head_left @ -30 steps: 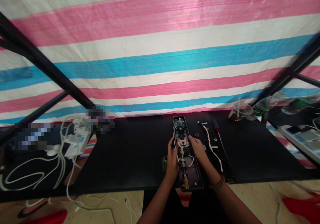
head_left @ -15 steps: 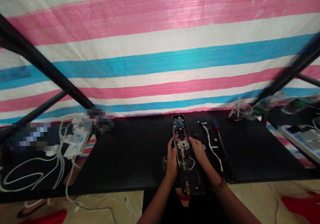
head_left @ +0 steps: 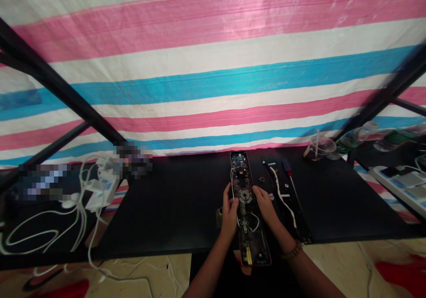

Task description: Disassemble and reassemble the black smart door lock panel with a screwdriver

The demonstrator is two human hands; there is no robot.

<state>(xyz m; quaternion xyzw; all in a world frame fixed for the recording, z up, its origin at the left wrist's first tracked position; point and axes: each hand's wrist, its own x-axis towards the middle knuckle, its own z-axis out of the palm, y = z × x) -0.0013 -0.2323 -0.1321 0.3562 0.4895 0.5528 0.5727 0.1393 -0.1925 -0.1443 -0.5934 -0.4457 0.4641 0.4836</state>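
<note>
Holding long open casing btwn 2 hands, at near middle of black table, running near to far, w/ near end reaching past table's near edge. Gripping its left side w/ L hand, right side w/ R hand, both spread no wider than casing. Can't tell if lifted or partly resting on tabletop. Showing circuit bd inside at far end, brass-coloured pc at near end. To right of R hand, w/ white strip, then screwdriver, handle toward far side. At far right of tabletop, w/ plastic cup + straw. On left surface, w/ white plugs + tangled cables. On far side, closed off by tarp in pink, white + blue stripes, btwn 2 dark slanted bars. Below, on tan floor, w/ red item at near right.
</note>
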